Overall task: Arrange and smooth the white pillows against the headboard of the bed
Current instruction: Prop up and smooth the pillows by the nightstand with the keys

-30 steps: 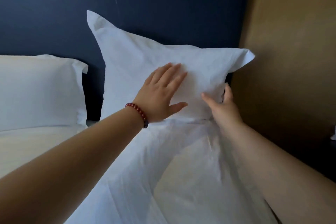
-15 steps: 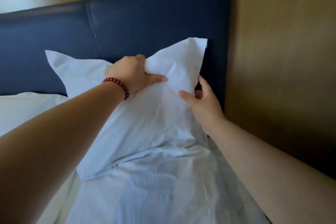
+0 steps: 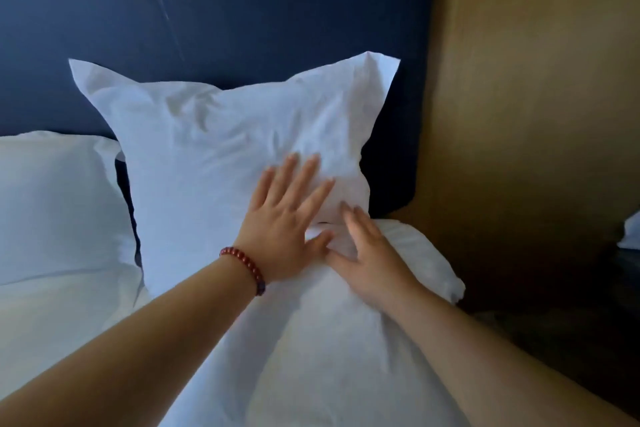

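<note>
While upright, pillow (image 3: 214, 156) against headboard (image 3: 242, 10).

Bedroom: made bed, white pillows (image 3: 214, 156) against padded navy headboard (image 3: 242, 10), wood-panelled wall (image 3: 526, 80) beside.

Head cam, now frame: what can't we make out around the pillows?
Head view:
- Bottom edge of upright pillow: hidden by left hand, right hand and bunched bedding.
- Second pillow: cut off by left frame edge.
- Fingers of right hand: motion-blurred, contact unclear.
- White item at right edge: cut off, dim, unidentifiable.
</note>
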A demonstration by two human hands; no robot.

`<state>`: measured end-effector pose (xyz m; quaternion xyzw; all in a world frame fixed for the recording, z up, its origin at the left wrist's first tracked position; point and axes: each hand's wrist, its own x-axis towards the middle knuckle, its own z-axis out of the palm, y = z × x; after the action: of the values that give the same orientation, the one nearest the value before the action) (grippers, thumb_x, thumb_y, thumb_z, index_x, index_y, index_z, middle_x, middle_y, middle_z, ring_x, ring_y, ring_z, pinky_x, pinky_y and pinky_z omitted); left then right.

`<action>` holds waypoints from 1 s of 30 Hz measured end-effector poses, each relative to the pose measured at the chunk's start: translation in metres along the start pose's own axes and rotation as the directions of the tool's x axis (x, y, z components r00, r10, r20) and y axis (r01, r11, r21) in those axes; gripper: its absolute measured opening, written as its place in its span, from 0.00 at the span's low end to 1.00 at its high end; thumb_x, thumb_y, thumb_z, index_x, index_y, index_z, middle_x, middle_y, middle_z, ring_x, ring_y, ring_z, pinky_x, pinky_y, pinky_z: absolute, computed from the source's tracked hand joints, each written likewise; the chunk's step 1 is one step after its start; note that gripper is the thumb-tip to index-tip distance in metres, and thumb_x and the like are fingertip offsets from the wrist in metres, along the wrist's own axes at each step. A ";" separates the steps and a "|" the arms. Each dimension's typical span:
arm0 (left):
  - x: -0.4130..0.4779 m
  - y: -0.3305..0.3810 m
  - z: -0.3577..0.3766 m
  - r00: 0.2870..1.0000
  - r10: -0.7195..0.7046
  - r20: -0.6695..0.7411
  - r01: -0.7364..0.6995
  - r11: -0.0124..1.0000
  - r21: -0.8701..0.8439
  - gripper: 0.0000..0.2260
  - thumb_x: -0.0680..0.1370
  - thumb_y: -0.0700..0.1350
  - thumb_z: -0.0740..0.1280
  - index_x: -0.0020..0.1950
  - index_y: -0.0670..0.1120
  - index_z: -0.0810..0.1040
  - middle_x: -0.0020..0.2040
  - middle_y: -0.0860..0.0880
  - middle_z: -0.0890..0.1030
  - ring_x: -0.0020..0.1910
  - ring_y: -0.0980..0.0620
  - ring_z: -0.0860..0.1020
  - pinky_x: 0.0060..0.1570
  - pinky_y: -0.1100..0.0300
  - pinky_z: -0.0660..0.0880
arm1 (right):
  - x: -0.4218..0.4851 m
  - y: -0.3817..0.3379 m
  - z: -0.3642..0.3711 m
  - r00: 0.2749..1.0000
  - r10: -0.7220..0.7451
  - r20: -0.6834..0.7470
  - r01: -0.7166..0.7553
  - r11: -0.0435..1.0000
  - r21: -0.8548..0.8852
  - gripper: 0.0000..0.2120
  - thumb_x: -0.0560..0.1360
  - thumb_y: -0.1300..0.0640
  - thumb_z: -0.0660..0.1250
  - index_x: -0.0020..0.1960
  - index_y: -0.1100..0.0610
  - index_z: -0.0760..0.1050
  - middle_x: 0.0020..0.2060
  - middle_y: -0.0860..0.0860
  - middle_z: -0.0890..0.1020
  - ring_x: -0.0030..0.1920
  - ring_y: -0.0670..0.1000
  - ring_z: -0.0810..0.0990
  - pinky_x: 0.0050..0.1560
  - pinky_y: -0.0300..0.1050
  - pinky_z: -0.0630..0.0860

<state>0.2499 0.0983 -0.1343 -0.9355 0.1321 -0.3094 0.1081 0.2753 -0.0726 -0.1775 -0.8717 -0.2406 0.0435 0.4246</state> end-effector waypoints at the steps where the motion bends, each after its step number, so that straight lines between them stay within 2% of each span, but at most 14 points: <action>1: -0.013 0.006 0.009 0.997 0.009 0.081 -0.009 1.000 -0.003 0.30 0.77 0.62 0.57 0.76 0.52 0.64 0.79 0.45 0.56 0.78 0.40 0.52 0.74 0.42 0.50 | -0.002 0.007 0.007 0.997 0.042 0.058 -0.040 0.999 -0.032 0.39 0.76 0.35 0.61 0.79 0.44 0.46 0.79 0.46 0.49 0.78 0.47 0.48 0.77 0.48 0.52; 3: -0.022 0.012 0.016 0.981 -0.023 0.193 0.027 0.999 -0.018 0.29 0.76 0.61 0.54 0.76 0.53 0.65 0.79 0.46 0.54 0.78 0.42 0.49 0.75 0.45 0.45 | -0.003 0.017 0.013 0.988 0.125 0.091 -0.124 0.992 -0.010 0.39 0.74 0.33 0.60 0.79 0.45 0.49 0.79 0.46 0.52 0.78 0.48 0.50 0.77 0.52 0.52; 7: -0.022 0.045 0.002 0.951 -0.162 0.263 0.218 0.955 -0.200 0.35 0.74 0.68 0.44 0.78 0.55 0.58 0.80 0.53 0.45 0.78 0.52 0.38 0.75 0.50 0.37 | -0.015 0.031 -0.002 0.940 0.340 0.026 -0.334 0.901 0.276 0.46 0.67 0.27 0.62 0.78 0.43 0.50 0.77 0.49 0.60 0.75 0.54 0.63 0.71 0.52 0.64; 10: -0.037 0.068 0.011 0.902 -0.177 0.394 0.242 0.963 -0.122 0.38 0.72 0.71 0.37 0.79 0.56 0.50 0.79 0.54 0.37 0.75 0.52 0.30 0.74 0.48 0.32 | -0.036 0.055 -0.008 0.797 0.573 0.188 -0.592 0.684 0.426 0.47 0.69 0.28 0.64 0.79 0.47 0.51 0.74 0.52 0.66 0.69 0.58 0.70 0.62 0.51 0.69; 12: -0.037 0.071 0.024 0.874 -0.186 0.450 0.238 0.969 -0.063 0.38 0.72 0.72 0.35 0.79 0.56 0.45 0.78 0.53 0.33 0.74 0.50 0.26 0.72 0.46 0.30 | -0.043 0.066 -0.007 0.738 0.613 0.284 -0.662 0.574 0.482 0.46 0.67 0.27 0.64 0.76 0.53 0.61 0.66 0.53 0.75 0.61 0.57 0.76 0.60 0.51 0.72; 14: -0.032 0.072 0.032 0.856 -0.206 0.475 0.243 0.970 -0.018 0.38 0.72 0.72 0.35 0.79 0.57 0.44 0.78 0.52 0.33 0.73 0.48 0.26 0.72 0.45 0.29 | -0.044 0.071 -0.009 0.723 0.645 0.247 -0.659 0.536 0.528 0.35 0.71 0.32 0.65 0.66 0.57 0.73 0.54 0.54 0.80 0.51 0.55 0.78 0.56 0.50 0.74; 16: -0.029 0.075 0.034 0.853 -0.215 0.476 0.237 0.971 0.014 0.38 0.72 0.72 0.36 0.79 0.56 0.45 0.79 0.50 0.34 0.74 0.47 0.27 0.72 0.44 0.30 | -0.039 0.074 -0.013 0.732 0.673 0.104 -0.592 0.553 0.586 0.22 0.75 0.41 0.67 0.59 0.58 0.78 0.49 0.54 0.81 0.49 0.57 0.78 0.56 0.52 0.76; 18: -0.027 0.077 0.034 0.873 -0.214 0.439 0.227 0.974 0.022 0.37 0.73 0.71 0.39 0.79 0.56 0.48 0.80 0.49 0.39 0.76 0.46 0.30 0.73 0.43 0.32 | -0.031 0.078 -0.018 0.774 0.632 -0.041 -0.484 0.632 0.605 0.15 0.76 0.49 0.68 0.57 0.57 0.80 0.50 0.54 0.82 0.51 0.57 0.79 0.54 0.49 0.77; 21: -0.023 0.078 0.034 0.941 -0.207 0.267 0.210 0.977 0.017 0.33 0.76 0.67 0.47 0.78 0.53 0.59 0.80 0.47 0.51 0.78 0.44 0.43 0.74 0.41 0.40 | -0.030 0.082 -0.018 0.804 0.515 -0.296 -0.301 0.783 0.544 0.05 0.77 0.52 0.68 0.49 0.54 0.78 0.40 0.47 0.80 0.44 0.50 0.79 0.37 0.37 0.70; 24: -0.020 0.079 0.044 0.938 -0.192 0.287 0.194 0.981 0.023 0.33 0.77 0.67 0.46 0.78 0.54 0.59 0.80 0.48 0.45 0.78 0.44 0.38 0.74 0.41 0.37 | -0.050 0.089 -0.005 0.769 0.457 -0.447 -0.201 0.837 0.509 0.04 0.79 0.52 0.65 0.47 0.52 0.76 0.39 0.45 0.78 0.43 0.47 0.77 0.37 0.37 0.70; 26: -0.022 0.081 0.052 0.923 -0.191 0.333 0.190 0.981 0.035 0.33 0.77 0.68 0.43 0.78 0.55 0.56 0.80 0.49 0.41 0.77 0.45 0.34 0.73 0.42 0.34 | -0.059 0.100 0.004 0.756 0.507 -0.415 -0.246 0.806 0.539 0.08 0.79 0.50 0.63 0.48 0.53 0.77 0.42 0.47 0.80 0.46 0.51 0.78 0.41 0.41 0.73; 27: -0.023 0.082 0.054 0.921 -0.193 0.339 0.191 0.981 0.039 0.33 0.77 0.68 0.42 0.78 0.55 0.56 0.80 0.49 0.40 0.77 0.45 0.33 0.73 0.42 0.34 | -0.057 0.104 0.002 0.755 0.564 -0.334 -0.303 0.752 0.586 0.11 0.79 0.47 0.62 0.51 0.54 0.77 0.45 0.50 0.81 0.48 0.54 0.79 0.44 0.43 0.74; 29: -0.023 0.081 0.057 0.918 -0.199 0.344 0.197 0.980 0.041 0.33 0.77 0.68 0.42 0.78 0.55 0.56 0.79 0.50 0.39 0.76 0.45 0.32 0.73 0.42 0.32 | -0.038 0.103 -0.010 0.750 0.657 -0.083 -0.447 0.595 0.668 0.23 0.80 0.40 0.57 0.58 0.59 0.77 0.53 0.56 0.81 0.51 0.57 0.79 0.49 0.48 0.76; 30: -0.023 0.081 0.059 0.915 -0.202 0.348 0.200 0.979 0.041 0.33 0.77 0.68 0.42 0.78 0.55 0.56 0.79 0.50 0.38 0.76 0.45 0.32 0.72 0.43 0.31 | -0.025 0.101 -0.018 0.725 0.686 0.055 -0.541 0.518 0.663 0.28 0.79 0.37 0.56 0.58 0.60 0.77 0.54 0.56 0.81 0.51 0.57 0.79 0.51 0.49 0.76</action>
<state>0.2532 0.0365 -0.2167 -0.9839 0.0132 -0.1476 0.0995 0.2975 -0.1497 -0.2465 -0.6995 0.1616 0.1764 0.6734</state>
